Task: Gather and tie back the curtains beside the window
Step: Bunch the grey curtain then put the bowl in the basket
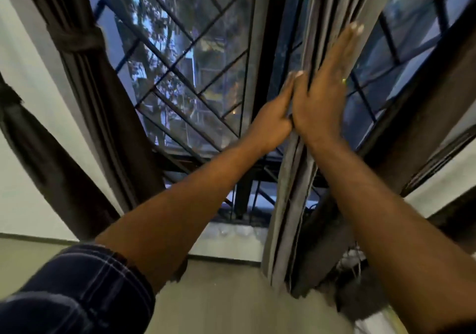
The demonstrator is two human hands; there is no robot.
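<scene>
A: Where does the grey curtain [293, 192] hang?

B: Right of centre, in front of the window [180, 58], running from the top of the view down almost to the floor [231, 295]. It is bunched into narrow upright pleats, pale grey with darker shadow lines between the folds. Its lower end hangs loose and slightly spread.

A: And the hands?

B: Both are on it at the same height. The left hand [273, 119] lies against the left edge of the bundle, fingers straight and pointing up. The right hand [327, 89] lies flat over the front of the pleats, fingers straight and together, thumb alongside, a ring [344, 81] on one finger. Neither hand is curled round the cloth; the two palms press the folds between them.

A: Is it tied?

B: No band shows on it. The dark brown curtain [108, 117] on the left of the window is cinched by a band [77, 41] of the same cloth, flaring out below it.

A: Anything else?

B: A dark checked sleeve [77, 295] on the left arm, pushed up past the elbow, and a black diagonal grille across the panes.
</scene>
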